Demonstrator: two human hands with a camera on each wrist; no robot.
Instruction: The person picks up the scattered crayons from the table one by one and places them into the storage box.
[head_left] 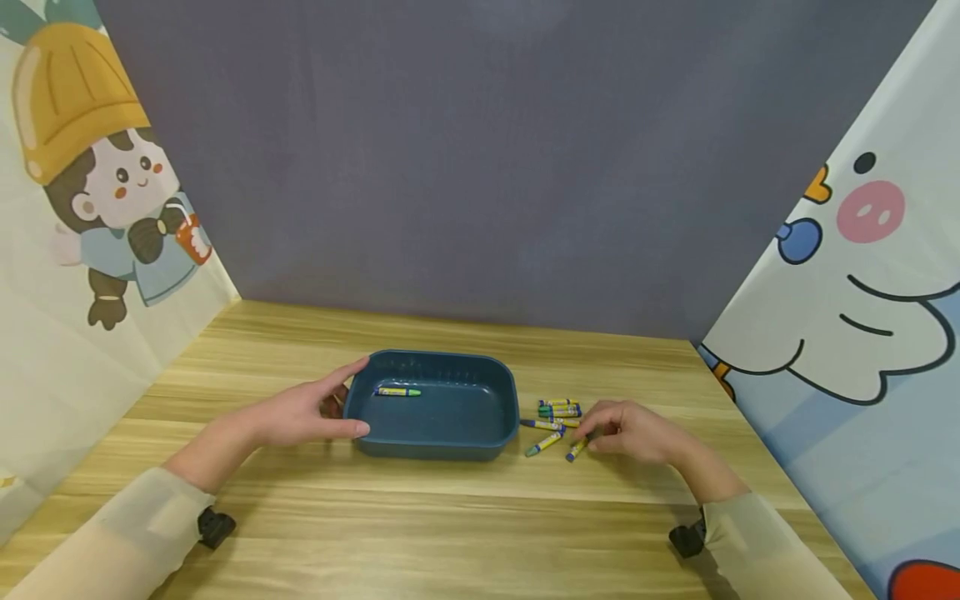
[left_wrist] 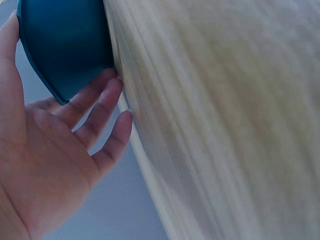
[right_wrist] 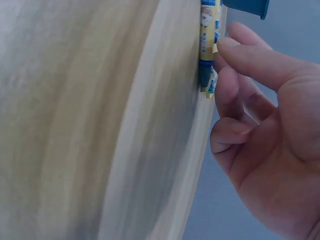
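Note:
In the head view my left hand (head_left: pixel 311 410) holds the left end of a dark blue plastic bin (head_left: pixel 435 452), with the thumb at the near rim and the index finger at the far corner. One crayon with a green tip (head_left: pixel 397 392) lies inside. The left wrist view shows the other fingers of that hand (left_wrist: pixel 55 155) loosely bent beside the bin's wall (left_wrist: pixel 65 45). My right hand (head_left: pixel 633 431) is at a pile of crayons (head_left: pixel 561 412), its thumb and index finger at a blue-ended crayon (head_left: pixel 576 451). Whether they pinch it is hidden.
The crayons, yellow-wrapped with green or blue ends, lie on the wood-grain table (head_left: pixel 420 533) just right of the bin. A grey panel (head_left: pixel 465 167) stands behind, with printed cartoon sheets on the left (head_left: pixel 45 350) and right (head_left: pixel 885 333).

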